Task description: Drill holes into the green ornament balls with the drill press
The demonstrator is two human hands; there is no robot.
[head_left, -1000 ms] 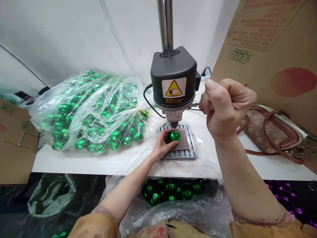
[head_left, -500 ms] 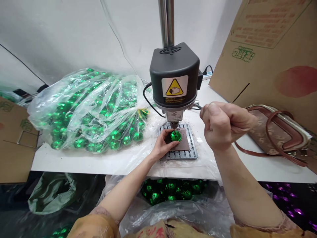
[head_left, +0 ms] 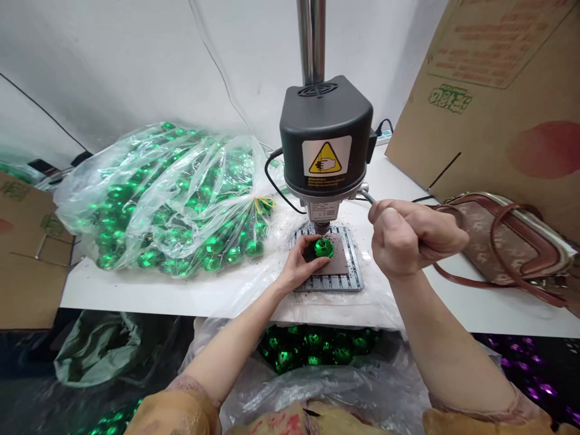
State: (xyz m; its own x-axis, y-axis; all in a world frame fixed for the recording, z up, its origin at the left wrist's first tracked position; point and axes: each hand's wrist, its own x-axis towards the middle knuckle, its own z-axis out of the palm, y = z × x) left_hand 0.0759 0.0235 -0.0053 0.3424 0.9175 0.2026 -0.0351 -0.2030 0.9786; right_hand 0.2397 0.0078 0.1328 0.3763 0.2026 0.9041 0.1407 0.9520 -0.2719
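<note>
Under the black drill press (head_left: 326, 136), a shiny green ball ornament (head_left: 324, 248) rests on a brown board (head_left: 338, 263) over the slotted metal base (head_left: 356, 281). My left hand (head_left: 302, 261) grips the ball from its left side, thumb in front and fingers behind. The drill's chuck (head_left: 322, 228) is directly above the ball, and the bit reaches its top; how deep it goes I cannot tell. My right hand (head_left: 410, 235) is closed in a fist around the drill press's lever (head_left: 368, 196), to the right of the machine. The lever's far end is hidden in the fist.
A clear bag (head_left: 176, 199) full of green balls lies on the left of the white table (head_left: 149, 297). More green balls (head_left: 312, 347) sit in plastic below the table's front edge. At right are a brown handbag (head_left: 502, 241) and a large cardboard box (head_left: 484, 115). Dark shavings dot the base.
My right fist has moved slightly down with the lever. The view has shifted a little, so the drill press appears farther right. My left hand still grips the ball.
</note>
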